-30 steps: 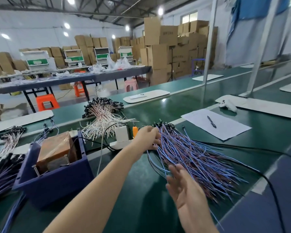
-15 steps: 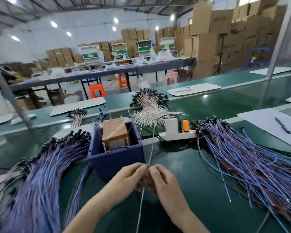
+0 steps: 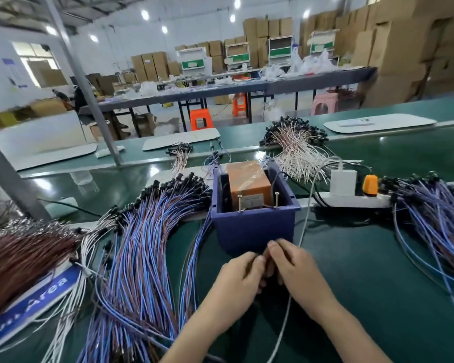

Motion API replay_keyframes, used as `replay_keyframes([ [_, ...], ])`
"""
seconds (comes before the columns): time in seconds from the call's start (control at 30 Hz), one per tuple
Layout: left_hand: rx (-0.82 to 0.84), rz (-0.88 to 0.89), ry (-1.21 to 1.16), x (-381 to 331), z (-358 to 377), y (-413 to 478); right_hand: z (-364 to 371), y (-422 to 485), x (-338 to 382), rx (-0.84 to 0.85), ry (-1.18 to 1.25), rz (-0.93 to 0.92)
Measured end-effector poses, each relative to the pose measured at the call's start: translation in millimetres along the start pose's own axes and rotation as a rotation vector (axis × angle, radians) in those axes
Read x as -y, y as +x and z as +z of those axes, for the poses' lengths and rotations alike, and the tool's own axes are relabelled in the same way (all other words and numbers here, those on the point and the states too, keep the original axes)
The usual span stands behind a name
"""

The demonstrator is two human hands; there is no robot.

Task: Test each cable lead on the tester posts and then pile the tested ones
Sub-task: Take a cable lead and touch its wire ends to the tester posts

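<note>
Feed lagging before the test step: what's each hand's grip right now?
Left hand: pinching the cable lead.
Right hand: pinching the same cable lead.

Tester [image 3: 254, 229]: blue open-top bin, centre of view, holding an orange block [image 3: 247, 180]. Two upright metal posts [image 3: 239, 203] stand at its near edge. Blue/brown leads with black ends are fanned in a big pile [image 3: 147, 247] at its 9 o'clock, and there's a second pile [image 3: 435, 221] at 3 o'clock. One lead [image 3: 266, 259] at 6 o'clock is pinched between left hand [image 3: 236, 279] and right hand [image 3: 296, 271], mostly hidden.
</note>
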State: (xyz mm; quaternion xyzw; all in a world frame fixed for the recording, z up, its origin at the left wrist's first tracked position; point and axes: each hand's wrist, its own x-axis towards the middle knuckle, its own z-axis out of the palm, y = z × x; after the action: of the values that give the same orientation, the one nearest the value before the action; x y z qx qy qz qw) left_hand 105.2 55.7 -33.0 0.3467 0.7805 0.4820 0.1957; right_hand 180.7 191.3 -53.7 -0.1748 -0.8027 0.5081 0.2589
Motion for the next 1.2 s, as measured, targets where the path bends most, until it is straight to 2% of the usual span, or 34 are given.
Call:
replay_keyframes([
  [0.13, 0.009, -0.092, -0.008, -11.4, -34.9, -6.0, 1.0, -0.5, 0.3, 0.015, 0.030, 0.049],
  [0.27, -0.015, -0.220, 0.425, -5.4, -85.4, 3.3, 0.6, -1.1, 0.8, 0.015, 0.042, 0.056],
  [0.33, -0.091, -0.227, 0.633, 0.5, -100.6, 15.0, 0.2, -1.8, 0.9, 0.011, 0.046, 0.057],
  [0.43, -0.183, -0.229, 0.784, 11.5, -102.6, 38.7, 0.0, -2.4, 0.6, 0.016, 0.046, 0.066],
  [0.63, -0.165, -0.232, 1.014, 30.3, -84.6, 73.1, -0.6, -2.3, 1.9, 0.013, 0.038, 0.084],
  [0.97, -0.263, -0.222, 1.164, 46.0, -109.6, 85.4, -1.4, -3.5, 2.5, -0.017, 0.055, 0.109],
  [1.13, -0.331, -0.191, 1.154, 45.0, -109.0, 85.2, -2.1, -3.9, 3.8, -0.027, 0.061, 0.103],
  [1.2, -0.397, -0.164, 1.074, 45.8, -110.3, 85.2, -2.4, -4.0, 4.2, -0.030, 0.069, 0.103],
])
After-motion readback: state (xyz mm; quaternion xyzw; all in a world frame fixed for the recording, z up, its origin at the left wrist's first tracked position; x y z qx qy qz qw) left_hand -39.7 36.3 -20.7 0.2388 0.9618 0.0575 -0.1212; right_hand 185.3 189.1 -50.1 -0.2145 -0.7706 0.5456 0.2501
